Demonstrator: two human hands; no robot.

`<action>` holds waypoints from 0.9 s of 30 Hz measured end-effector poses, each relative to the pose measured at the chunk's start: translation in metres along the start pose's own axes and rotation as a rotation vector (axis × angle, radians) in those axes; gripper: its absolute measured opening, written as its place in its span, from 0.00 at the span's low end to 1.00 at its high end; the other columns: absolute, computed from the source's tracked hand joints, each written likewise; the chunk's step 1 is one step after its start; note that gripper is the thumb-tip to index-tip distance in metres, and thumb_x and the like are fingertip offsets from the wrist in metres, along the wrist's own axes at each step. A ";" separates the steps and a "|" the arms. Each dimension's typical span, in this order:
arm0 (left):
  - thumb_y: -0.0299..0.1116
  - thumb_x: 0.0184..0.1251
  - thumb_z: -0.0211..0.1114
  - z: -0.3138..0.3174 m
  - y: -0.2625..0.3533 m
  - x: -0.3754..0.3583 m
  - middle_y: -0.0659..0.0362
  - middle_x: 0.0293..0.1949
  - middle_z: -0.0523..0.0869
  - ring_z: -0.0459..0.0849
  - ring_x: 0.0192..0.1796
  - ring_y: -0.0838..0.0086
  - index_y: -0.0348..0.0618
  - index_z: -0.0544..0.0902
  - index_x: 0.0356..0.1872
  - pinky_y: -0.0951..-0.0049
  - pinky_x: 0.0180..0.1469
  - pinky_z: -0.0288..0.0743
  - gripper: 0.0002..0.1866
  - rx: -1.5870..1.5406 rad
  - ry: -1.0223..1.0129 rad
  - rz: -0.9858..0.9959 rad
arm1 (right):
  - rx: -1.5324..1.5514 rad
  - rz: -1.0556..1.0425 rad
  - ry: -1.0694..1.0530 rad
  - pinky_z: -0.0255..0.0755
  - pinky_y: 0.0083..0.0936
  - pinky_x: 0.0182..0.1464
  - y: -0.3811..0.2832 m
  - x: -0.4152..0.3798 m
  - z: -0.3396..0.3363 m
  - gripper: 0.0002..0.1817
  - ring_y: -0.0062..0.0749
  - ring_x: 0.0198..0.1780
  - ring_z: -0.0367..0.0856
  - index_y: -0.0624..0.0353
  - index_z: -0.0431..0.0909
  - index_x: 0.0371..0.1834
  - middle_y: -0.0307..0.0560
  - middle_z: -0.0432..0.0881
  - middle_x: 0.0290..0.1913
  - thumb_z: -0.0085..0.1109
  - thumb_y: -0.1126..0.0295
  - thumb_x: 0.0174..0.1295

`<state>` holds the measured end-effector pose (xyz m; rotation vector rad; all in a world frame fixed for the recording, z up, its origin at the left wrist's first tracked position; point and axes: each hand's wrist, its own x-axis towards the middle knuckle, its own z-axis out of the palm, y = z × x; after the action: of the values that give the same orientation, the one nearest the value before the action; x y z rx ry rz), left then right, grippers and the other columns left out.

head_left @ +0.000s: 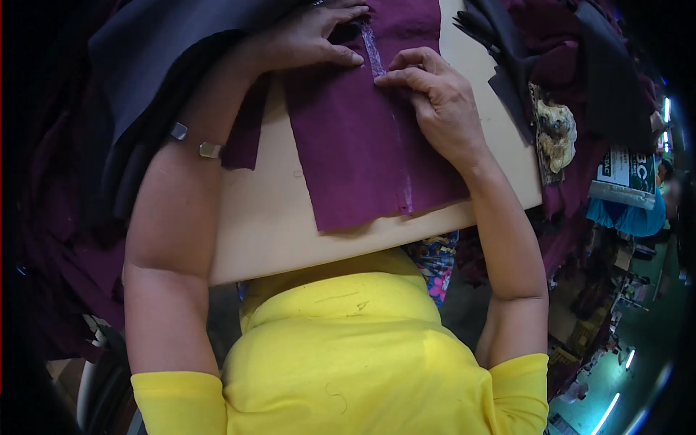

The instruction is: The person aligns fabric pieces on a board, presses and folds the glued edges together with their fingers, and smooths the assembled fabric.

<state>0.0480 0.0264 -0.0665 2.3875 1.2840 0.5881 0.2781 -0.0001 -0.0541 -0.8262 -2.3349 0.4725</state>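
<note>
Left hand: the left hand [319, 32] lies flat, fingers spread, pressing the maroon fabric piece [362, 145] near the table's far edge.
Right hand: the right hand [435, 98] presses down with fingers curled, fingertips [388, 78] touching a pale chalk line [373, 54], gripping nothing.
Fabric: spread flat mid-table [268, 225], its lower hem near the front edge.
Far right corner: dark cloth heap [551, 51].
Left edge: navy cloth [145, 65] draped over the arm.

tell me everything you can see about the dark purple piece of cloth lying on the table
The dark purple piece of woven-looking cloth lies flat on the pale tan tabletop, its cut bottom edge near the table's front edge. A pale chalky line runs along it. The left hand and right hand both press on its upper part, fingertips beside that line.
</note>
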 end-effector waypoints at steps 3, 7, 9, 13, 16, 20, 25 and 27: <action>0.51 0.54 0.68 0.001 -0.003 0.001 0.48 0.71 0.55 0.50 0.73 0.57 0.37 0.61 0.67 0.63 0.73 0.43 0.44 0.003 0.008 0.040 | -0.010 0.007 0.022 0.72 0.33 0.49 -0.003 0.001 0.000 0.13 0.43 0.44 0.78 0.59 0.83 0.33 0.48 0.78 0.42 0.51 0.83 0.49; 0.51 0.54 0.68 -0.004 0.001 0.000 0.47 0.71 0.55 0.49 0.74 0.57 0.37 0.61 0.67 0.63 0.73 0.43 0.44 0.031 -0.019 0.000 | -0.111 -0.078 0.038 0.72 0.33 0.49 -0.010 -0.008 0.002 0.12 0.44 0.44 0.78 0.62 0.82 0.35 0.50 0.77 0.42 0.52 0.83 0.50; 0.51 0.54 0.67 -0.005 0.005 0.002 0.47 0.71 0.55 0.49 0.74 0.57 0.37 0.61 0.67 0.63 0.73 0.43 0.44 0.040 -0.032 -0.029 | -0.130 -0.110 0.016 0.72 0.34 0.49 -0.022 -0.024 -0.006 0.12 0.44 0.45 0.78 0.63 0.81 0.36 0.51 0.77 0.43 0.52 0.83 0.50; 0.51 0.55 0.66 -0.002 0.004 0.001 0.47 0.71 0.55 0.49 0.74 0.57 0.37 0.60 0.67 0.63 0.73 0.41 0.43 0.015 -0.025 0.004 | -0.011 -0.015 -0.035 0.71 0.34 0.50 -0.028 -0.035 -0.011 0.14 0.44 0.45 0.77 0.64 0.81 0.38 0.52 0.76 0.42 0.51 0.85 0.48; 0.51 0.55 0.66 -0.008 0.010 0.001 0.47 0.71 0.55 0.48 0.74 0.57 0.37 0.60 0.67 0.63 0.73 0.41 0.43 0.057 -0.042 -0.026 | -0.019 0.052 0.004 0.71 0.34 0.49 -0.030 -0.032 -0.006 0.15 0.45 0.43 0.77 0.64 0.81 0.37 0.51 0.76 0.41 0.50 0.86 0.47; 0.52 0.56 0.65 -0.008 0.009 0.001 0.48 0.71 0.54 0.48 0.74 0.58 0.38 0.61 0.67 0.63 0.73 0.40 0.43 0.048 -0.058 -0.044 | -0.048 0.047 -0.029 0.71 0.30 0.48 -0.043 -0.053 -0.011 0.19 0.42 0.44 0.78 0.62 0.81 0.40 0.51 0.76 0.41 0.47 0.87 0.46; 0.52 0.56 0.66 -0.009 0.012 0.001 0.49 0.72 0.54 0.47 0.74 0.58 0.38 0.61 0.67 0.63 0.73 0.39 0.43 0.056 -0.062 -0.060 | 0.088 0.185 -0.105 0.70 0.33 0.49 -0.048 -0.058 -0.022 0.20 0.45 0.44 0.75 0.62 0.80 0.43 0.50 0.74 0.42 0.49 0.85 0.46; 0.52 0.56 0.65 -0.008 0.013 0.001 0.49 0.72 0.54 0.46 0.74 0.58 0.38 0.61 0.68 0.63 0.74 0.38 0.43 0.060 -0.065 -0.068 | 0.030 0.191 -0.056 0.70 0.33 0.48 -0.050 -0.056 -0.011 0.21 0.44 0.45 0.75 0.61 0.79 0.45 0.50 0.74 0.42 0.49 0.86 0.45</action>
<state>0.0534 0.0220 -0.0535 2.3795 1.3663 0.4554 0.2975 -0.0723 -0.0448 -1.0392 -2.3038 0.6167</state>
